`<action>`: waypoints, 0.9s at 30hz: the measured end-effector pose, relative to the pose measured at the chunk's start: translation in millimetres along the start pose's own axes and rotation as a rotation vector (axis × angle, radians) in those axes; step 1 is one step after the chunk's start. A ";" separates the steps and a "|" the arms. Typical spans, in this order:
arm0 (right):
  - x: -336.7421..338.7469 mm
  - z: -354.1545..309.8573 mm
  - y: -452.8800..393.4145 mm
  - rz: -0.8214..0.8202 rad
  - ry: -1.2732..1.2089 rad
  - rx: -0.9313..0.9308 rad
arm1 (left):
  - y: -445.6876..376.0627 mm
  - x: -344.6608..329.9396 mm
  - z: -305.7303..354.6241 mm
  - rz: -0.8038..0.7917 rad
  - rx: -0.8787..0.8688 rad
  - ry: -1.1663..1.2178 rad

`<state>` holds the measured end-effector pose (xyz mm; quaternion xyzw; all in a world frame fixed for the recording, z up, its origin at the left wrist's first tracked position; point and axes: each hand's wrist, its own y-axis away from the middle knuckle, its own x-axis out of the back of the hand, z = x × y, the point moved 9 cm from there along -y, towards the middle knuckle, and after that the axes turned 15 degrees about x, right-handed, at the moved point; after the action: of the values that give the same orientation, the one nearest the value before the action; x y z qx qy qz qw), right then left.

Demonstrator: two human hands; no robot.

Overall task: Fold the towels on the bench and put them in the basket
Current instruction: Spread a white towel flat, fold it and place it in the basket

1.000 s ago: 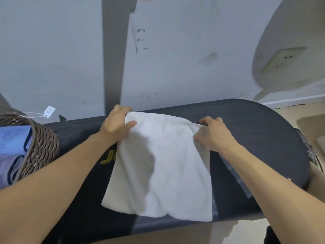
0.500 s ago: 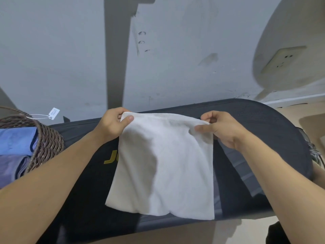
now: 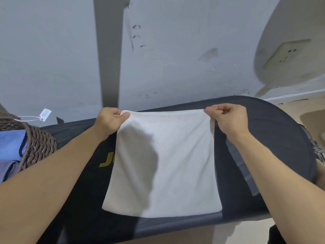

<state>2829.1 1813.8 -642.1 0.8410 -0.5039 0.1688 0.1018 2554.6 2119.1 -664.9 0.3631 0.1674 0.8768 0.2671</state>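
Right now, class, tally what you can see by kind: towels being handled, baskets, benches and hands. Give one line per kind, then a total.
White towel, pinched at its two far corners: 1
Wicker basket, at the left edge with blue cloth inside: 1
Dark bench: 1
Hands, left hand and right hand: 2
Total: 5

Grey scuffed wall behind; wall socket at right; beige floor.
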 end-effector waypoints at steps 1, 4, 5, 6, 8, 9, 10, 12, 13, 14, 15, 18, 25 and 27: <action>-0.1 3.6 0.7 0.026 0.038 0.006 | -1.6 -2.3 0.3 -0.026 0.003 -0.033; -5.1 7.5 5.5 0.060 0.160 0.038 | -3.6 -3.1 2.4 -0.034 -0.020 -0.106; -6.8 4.9 6.3 0.061 0.191 0.055 | -4.1 -1.0 4.2 -0.002 -0.032 -0.118; -8.2 1.6 6.1 0.060 0.210 0.073 | -4.6 0.8 6.1 0.040 -0.042 -0.128; -8.4 -4.0 5.4 0.065 0.224 0.093 | -3.8 1.7 9.9 0.129 -0.060 -0.132; -8.9 -6.7 5.6 0.056 0.231 0.096 | -1.9 2.5 11.9 0.177 -0.068 -0.121; -11.5 -10.5 5.5 0.021 0.248 0.098 | 0.7 3.6 13.9 0.220 -0.073 -0.110; -24.2 -17.5 4.9 -0.139 0.300 0.075 | 7.9 6.1 14.8 0.260 -0.058 -0.108; -30.9 -20.3 5.3 -0.232 0.332 0.047 | 13.3 5.8 13.1 0.240 -0.039 -0.123; -35.5 -22.7 5.9 -0.308 0.359 0.017 | 19.6 5.6 8.4 0.202 -0.011 -0.152; -36.7 -25.1 6.6 -0.353 0.377 -0.005 | 29.1 6.8 -0.4 0.160 0.038 -0.193; -26.3 -27.0 12.0 -0.366 0.398 -0.049 | 76.0 16.0 -52.6 0.069 0.240 -0.328; -5.3 -28.4 60.5 -0.443 0.544 -0.055 | 185.7 23.8 -139.6 -0.012 0.289 -0.427; 4.9 -27.1 86.6 -0.509 0.613 -0.073 | 198.2 22.5 -142.7 0.019 0.240 -0.393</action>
<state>2750.0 1778.3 -615.2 0.8454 -0.2313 0.3635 0.3158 2368.9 1959.3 -653.0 0.5576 0.2117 0.7656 0.2411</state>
